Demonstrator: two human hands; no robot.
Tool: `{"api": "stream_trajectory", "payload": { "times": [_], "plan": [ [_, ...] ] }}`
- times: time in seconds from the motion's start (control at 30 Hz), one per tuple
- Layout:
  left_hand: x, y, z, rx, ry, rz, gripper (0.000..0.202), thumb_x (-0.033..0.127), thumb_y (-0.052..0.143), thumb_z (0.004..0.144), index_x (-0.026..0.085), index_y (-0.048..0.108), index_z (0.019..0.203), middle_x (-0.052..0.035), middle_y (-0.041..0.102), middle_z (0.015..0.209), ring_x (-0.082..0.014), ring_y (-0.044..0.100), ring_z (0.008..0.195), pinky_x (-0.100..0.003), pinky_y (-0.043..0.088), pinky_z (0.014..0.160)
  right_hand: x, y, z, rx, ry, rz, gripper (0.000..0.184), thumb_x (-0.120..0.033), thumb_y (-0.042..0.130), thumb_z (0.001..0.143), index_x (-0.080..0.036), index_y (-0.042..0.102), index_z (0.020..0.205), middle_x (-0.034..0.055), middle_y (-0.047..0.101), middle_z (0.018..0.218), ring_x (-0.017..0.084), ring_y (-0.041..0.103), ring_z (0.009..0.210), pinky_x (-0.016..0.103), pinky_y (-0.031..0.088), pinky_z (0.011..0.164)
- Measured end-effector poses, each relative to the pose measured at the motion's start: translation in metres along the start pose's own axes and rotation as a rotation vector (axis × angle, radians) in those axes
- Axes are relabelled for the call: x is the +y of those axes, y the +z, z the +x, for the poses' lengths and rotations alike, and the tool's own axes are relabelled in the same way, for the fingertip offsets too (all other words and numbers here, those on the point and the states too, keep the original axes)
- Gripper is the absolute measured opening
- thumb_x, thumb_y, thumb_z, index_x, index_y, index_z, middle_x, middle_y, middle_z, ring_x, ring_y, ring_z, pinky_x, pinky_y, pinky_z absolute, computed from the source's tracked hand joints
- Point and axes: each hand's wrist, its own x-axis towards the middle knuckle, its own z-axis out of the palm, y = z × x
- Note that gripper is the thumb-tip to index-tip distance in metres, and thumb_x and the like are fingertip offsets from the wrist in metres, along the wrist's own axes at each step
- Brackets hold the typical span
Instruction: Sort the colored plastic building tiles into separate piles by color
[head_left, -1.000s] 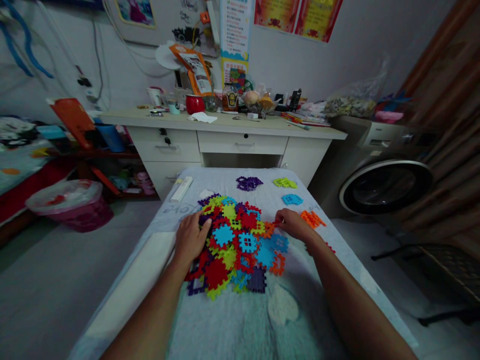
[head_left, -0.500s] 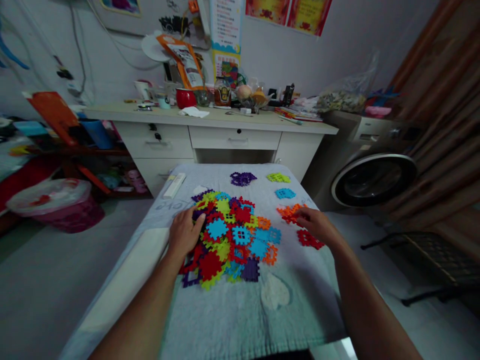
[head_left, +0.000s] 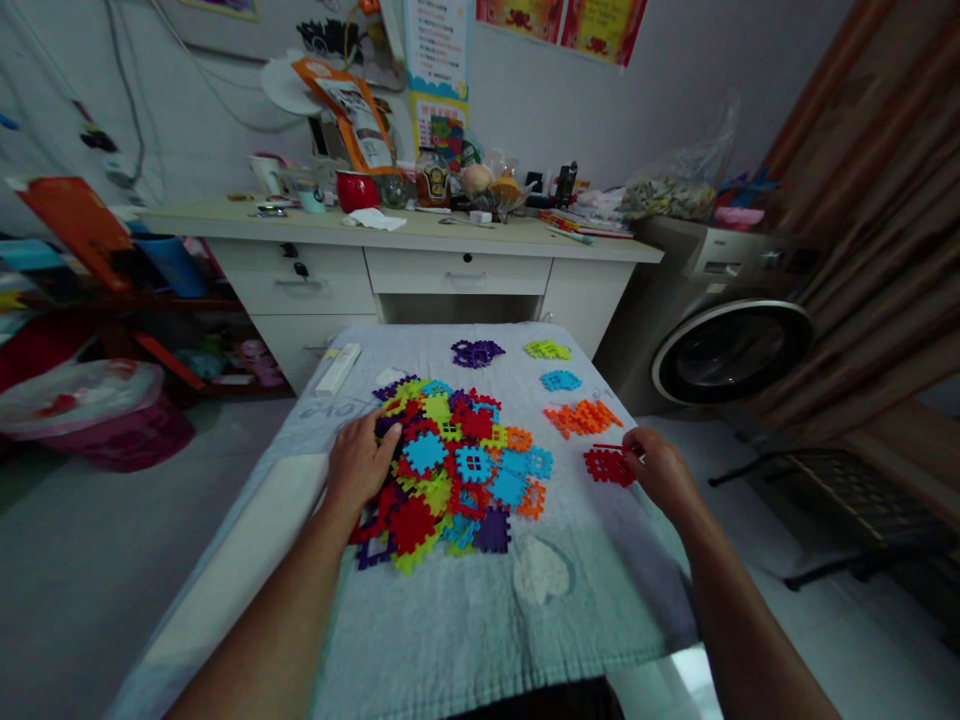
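A mixed pile of toothed plastic building tiles [head_left: 450,455] in red, blue, green, purple and orange covers the middle of the cloth-covered table [head_left: 540,650]. My left hand [head_left: 358,460] rests against the pile's left edge, thumb apart from the fingers, whose tips are partly hidden. On the right, my right hand [head_left: 656,462] pinches a thin red tile [head_left: 609,446], seen edge-on, just above a small group of red tiles [head_left: 606,467]. Behind that lie orange tiles [head_left: 581,418], blue tiles [head_left: 560,380] and green tiles [head_left: 547,349]. Purple tiles [head_left: 478,352] sit further back.
A white oblong box [head_left: 338,369] lies at the table's far left. Beyond stands a white desk [head_left: 465,270] crowded with jars and papers. A washing machine [head_left: 731,340] is to the right, and a pink bin [head_left: 105,420] stands on the floor to the left.
My right hand has moved from the orange group toward the red group, and a red tile now shows in its fingers. The left hand stays by the pile. The view has shifted slightly.
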Motion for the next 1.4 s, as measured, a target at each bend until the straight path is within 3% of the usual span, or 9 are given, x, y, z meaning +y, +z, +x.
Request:
{"api": "stream_trajectory", "payload": {
  "times": [0.17,0.3,0.5,0.77,1.0,1.23,1.4],
  "plan": [
    [0.000,0.001,0.000,-0.007,-0.006,-0.002,0.059,0.054,0.033,0.093,0.012,0.055,0.127,-0.0165,0.063,0.122,-0.0298,0.055,0.116,-0.045,0.040,0.106,0.002,-0.004,-0.005,-0.156,-0.039,-0.012,0.023,-0.015,0.054,0.070,-0.017,0.066,0.090,0.0100,0.068,0.096,0.021,0.063,0.087,0.031,0.045,0.083],
    [-0.001,0.002,0.000,-0.007,-0.012,-0.004,0.059,0.054,0.032,0.092,0.012,0.055,0.127,-0.0165,0.063,0.124,-0.0304,0.054,0.118,-0.046,0.040,0.105,-0.001,-0.003,-0.008,-0.159,-0.050,-0.020,0.029,-0.020,0.058,0.071,-0.016,0.068,0.098,0.0117,0.069,0.107,0.025,0.063,0.099,0.036,0.042,0.094],
    [-0.001,0.000,0.000,-0.024,-0.014,0.009,0.059,0.054,0.032,0.092,0.012,0.054,0.128,-0.0161,0.063,0.123,-0.0302,0.055,0.118,-0.045,0.039,0.106,0.005,0.008,-0.007,-0.177,0.022,-0.031,0.024,-0.019,0.055,0.076,-0.016,0.067,0.097,0.0080,0.071,0.091,0.020,0.063,0.082,0.030,0.044,0.079],
    [-0.002,0.002,0.000,-0.020,-0.015,0.005,0.057,0.054,0.033,0.092,0.014,0.053,0.128,-0.0150,0.062,0.124,-0.0298,0.054,0.119,-0.045,0.039,0.106,0.024,0.016,-0.003,-0.007,0.154,-0.145,0.025,-0.033,0.054,0.084,-0.016,0.068,0.095,0.0118,0.070,0.093,0.022,0.062,0.080,0.032,0.043,0.075],
    [-0.003,0.002,-0.001,-0.005,-0.013,-0.013,0.054,0.053,0.035,0.092,0.016,0.053,0.128,-0.0135,0.062,0.124,-0.0288,0.055,0.118,-0.045,0.039,0.106,0.022,0.016,-0.005,-0.107,0.088,-0.067,0.025,-0.022,0.047,0.087,-0.017,0.071,0.091,0.0103,0.071,0.094,0.021,0.063,0.086,0.031,0.045,0.080],
    [-0.001,0.002,-0.001,-0.001,-0.004,-0.011,0.052,0.051,0.036,0.093,0.017,0.054,0.126,-0.0129,0.064,0.121,-0.0284,0.055,0.117,-0.045,0.040,0.105,-0.010,0.002,0.004,-0.076,0.050,-0.023,0.024,-0.023,0.052,0.085,-0.016,0.070,0.100,0.0127,0.069,0.104,0.023,0.065,0.093,0.033,0.047,0.086],
    [-0.001,0.001,-0.001,-0.004,-0.004,-0.008,0.054,0.052,0.034,0.093,0.014,0.055,0.126,-0.0143,0.063,0.122,-0.0284,0.055,0.117,-0.044,0.039,0.106,-0.068,0.006,0.019,-0.251,-0.213,0.173,0.025,-0.024,0.057,0.086,-0.018,0.067,0.108,0.0104,0.069,0.113,0.021,0.064,0.099,0.033,0.048,0.088]
  ]
}}
